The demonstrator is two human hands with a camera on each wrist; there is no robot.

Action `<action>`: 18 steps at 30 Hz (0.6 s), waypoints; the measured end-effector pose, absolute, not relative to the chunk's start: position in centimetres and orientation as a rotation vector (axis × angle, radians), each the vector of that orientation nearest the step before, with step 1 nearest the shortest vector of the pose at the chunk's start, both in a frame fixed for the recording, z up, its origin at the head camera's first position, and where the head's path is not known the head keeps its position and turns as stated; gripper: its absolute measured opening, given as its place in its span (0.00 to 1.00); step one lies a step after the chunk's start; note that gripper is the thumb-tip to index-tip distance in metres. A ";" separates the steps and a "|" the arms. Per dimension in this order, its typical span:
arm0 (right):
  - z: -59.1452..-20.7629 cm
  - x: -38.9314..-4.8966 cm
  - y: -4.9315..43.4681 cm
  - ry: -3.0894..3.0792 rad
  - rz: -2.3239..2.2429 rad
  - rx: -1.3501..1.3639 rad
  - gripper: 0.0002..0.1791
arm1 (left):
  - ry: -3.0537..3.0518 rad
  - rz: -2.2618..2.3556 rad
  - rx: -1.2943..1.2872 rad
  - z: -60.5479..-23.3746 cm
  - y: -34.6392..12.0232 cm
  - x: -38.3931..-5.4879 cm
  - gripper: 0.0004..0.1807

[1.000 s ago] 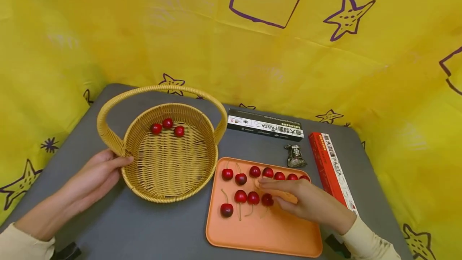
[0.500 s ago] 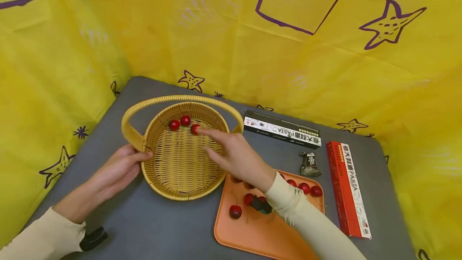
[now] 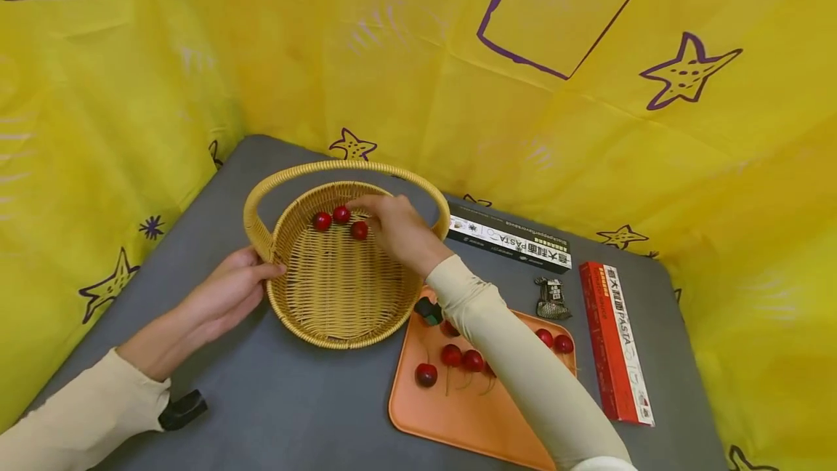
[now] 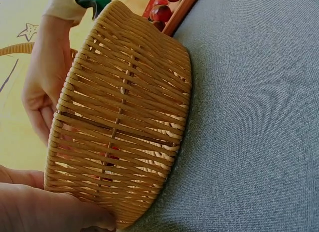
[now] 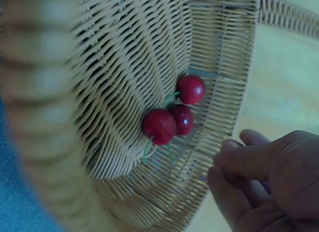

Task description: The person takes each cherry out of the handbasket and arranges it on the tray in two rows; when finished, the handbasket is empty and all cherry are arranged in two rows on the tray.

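Observation:
A round wicker basket (image 3: 340, 296) with an arched handle stands on the left side of the table. My left hand (image 3: 230, 289) grips its left rim, thumb over the edge and fingers outside. Inside, near the back wall, lie three red cherries (image 3: 359, 230); green stems show in the right wrist view. My right hand (image 3: 399, 227) reaches under the handle over the back right of the basket. Its index fingertip is right at the middle cherry in the head view. In the right wrist view the loosely bent fingers (image 5: 244, 159) overlap the rim and nothing shows between them.
An orange tray (image 3: 451, 420) with several cherries (image 3: 472, 360) is partly hidden under my right sleeve. Behind it lie a black pasta box (image 3: 510, 238) and a small dark wrapped packet (image 3: 551, 299). A red pasta box (image 3: 615, 344) lies at the right. Yellow cloth (image 3: 418, 78) hangs around the table.
My right hand has moved from the tray to the basket, then farther toward its back wall. The left hand stays on the rim. Three cherries show in the basket throughout.

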State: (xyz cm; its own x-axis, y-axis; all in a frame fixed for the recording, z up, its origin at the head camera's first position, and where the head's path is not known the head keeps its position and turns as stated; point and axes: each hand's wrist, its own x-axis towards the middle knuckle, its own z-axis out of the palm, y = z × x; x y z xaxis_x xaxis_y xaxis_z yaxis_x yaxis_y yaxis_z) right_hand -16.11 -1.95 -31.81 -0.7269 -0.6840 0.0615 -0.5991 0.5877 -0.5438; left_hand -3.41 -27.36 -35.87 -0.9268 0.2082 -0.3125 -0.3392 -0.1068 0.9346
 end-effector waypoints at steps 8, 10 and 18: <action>-33.1 -16.8 -2.5 2.657 -0.690 -1.024 0.25 | 1.829 2.072 -0.136 -36.1 -27.4 -3.2 0.32; -33.3 -16.8 -2.6 2.648 -0.670 -1.022 0.24 | 1.832 2.076 -0.134 -36.1 -27.5 -3.1 0.32; -31.2 -16.8 -3.5 2.593 -0.578 -1.095 0.25 | 1.822 2.077 -0.125 -35.9 -27.9 -3.1 0.32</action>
